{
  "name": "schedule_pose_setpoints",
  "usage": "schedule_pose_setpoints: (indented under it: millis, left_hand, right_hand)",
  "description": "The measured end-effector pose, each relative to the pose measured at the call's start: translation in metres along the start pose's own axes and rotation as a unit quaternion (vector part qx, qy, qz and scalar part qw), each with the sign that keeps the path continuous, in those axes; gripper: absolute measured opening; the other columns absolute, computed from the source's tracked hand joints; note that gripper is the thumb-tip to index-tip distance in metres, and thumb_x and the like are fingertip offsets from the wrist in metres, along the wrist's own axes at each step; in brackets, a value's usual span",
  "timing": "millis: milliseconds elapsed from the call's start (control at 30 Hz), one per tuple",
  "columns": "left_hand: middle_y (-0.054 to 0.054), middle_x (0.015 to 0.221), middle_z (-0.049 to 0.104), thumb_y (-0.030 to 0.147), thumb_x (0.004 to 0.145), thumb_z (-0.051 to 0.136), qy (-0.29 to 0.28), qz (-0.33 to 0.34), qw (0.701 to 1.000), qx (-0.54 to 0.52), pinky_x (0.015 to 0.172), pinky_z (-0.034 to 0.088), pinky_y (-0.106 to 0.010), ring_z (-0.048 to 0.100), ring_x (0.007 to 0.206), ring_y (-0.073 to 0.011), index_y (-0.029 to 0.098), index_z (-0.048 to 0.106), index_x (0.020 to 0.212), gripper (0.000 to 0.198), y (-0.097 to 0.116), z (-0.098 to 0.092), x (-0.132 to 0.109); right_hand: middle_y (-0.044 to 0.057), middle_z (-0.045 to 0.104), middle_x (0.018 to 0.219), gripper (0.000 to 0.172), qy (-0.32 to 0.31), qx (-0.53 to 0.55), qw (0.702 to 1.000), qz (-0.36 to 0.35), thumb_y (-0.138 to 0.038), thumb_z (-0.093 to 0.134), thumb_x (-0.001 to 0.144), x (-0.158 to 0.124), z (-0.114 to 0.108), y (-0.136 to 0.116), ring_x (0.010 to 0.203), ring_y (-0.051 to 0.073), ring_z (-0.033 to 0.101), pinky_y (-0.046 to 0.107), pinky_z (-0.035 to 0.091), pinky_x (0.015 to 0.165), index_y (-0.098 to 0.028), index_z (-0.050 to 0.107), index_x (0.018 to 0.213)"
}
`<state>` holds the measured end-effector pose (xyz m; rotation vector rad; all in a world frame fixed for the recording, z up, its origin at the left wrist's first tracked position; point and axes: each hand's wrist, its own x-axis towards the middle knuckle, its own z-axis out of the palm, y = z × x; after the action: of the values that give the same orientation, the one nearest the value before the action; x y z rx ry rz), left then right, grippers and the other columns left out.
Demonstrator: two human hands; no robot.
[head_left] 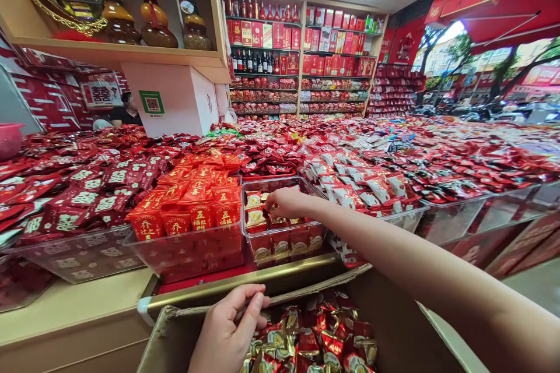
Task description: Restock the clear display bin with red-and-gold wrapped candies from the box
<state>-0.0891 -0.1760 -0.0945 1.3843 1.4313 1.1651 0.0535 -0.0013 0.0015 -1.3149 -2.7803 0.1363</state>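
My right hand [289, 204] reaches into a clear plastic bin [284, 238] holding rows of red and gold packets [255, 217]. Its fingers are bent down at the packets, and whether they grip one is too small to tell. Low in the view, my left hand [236, 323] is over the near left part of an open cardboard box [175, 341], close to its far edge. The thumb and fingers of that hand are curled together; what they hold, if anything, is hidden. Loose red and gold wrapped packets [310, 341] fill the box.
Left of the bin stands a bin of bright red packets [192, 218]; to its right, a bin of red and white packets [367, 186]. A brass-coloured counter edge [262, 280] runs behind the box. A person [126, 112] sits at the far left, beyond the heaped packets.
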Motion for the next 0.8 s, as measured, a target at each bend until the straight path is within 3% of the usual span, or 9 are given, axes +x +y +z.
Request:
schedule_pose_setpoints:
  millis: [200,367,533,800]
  left_hand:
    - [-0.004,0.076,0.069,0.039,0.072,0.053,-0.005,-0.004,1.0,0.004,0.055,0.049,-0.023,0.062,0.057,-0.0147,0.018,0.06,0.087,0.027,-0.001,-0.002,0.002]
    - [-0.005,0.08,0.069,0.04,0.073,0.052,-0.044,-0.012,0.999,0.02,0.058,0.05,-0.024,0.063,0.061,-0.0155,0.017,0.059,0.091,0.03,-0.003,-0.004,0.003]
    - [-0.004,0.076,0.069,0.04,0.071,0.054,-0.005,-0.001,1.0,-0.002,0.054,0.05,-0.023,0.062,0.057,-0.0153,0.017,0.06,0.087,0.028,-0.002,-0.002,0.001]
    - [-0.004,0.076,0.069,0.039,0.072,0.054,-0.019,-0.002,1.0,0.006,0.054,0.049,-0.022,0.062,0.057,-0.0145,0.018,0.06,0.088,0.027,-0.001,-0.003,0.001]
  right_hand:
    - [0.005,0.064,0.087,0.029,0.009,-0.003,1.0,0.015,-0.027,0.06,0.064,0.007,0.003,0.0,0.079,0.017,0.057,0.019,0.038,0.058,-0.018,0.063,0.091]
    - [0.003,0.065,0.082,0.023,0.014,0.016,1.0,0.019,-0.027,0.059,0.065,0.006,0.001,-0.005,0.073,0.014,0.057,0.017,0.037,0.056,-0.018,0.066,0.086]
    - [0.003,0.066,0.078,0.022,0.027,0.033,0.999,0.027,-0.023,0.057,0.066,0.005,0.001,-0.008,0.07,0.012,0.058,0.017,0.037,0.055,-0.016,0.066,0.084]
    - [0.006,0.065,0.083,0.019,0.054,0.034,0.998,0.024,-0.021,0.055,0.068,0.012,0.007,0.001,0.077,0.017,0.058,0.02,0.039,0.063,-0.016,0.067,0.082]
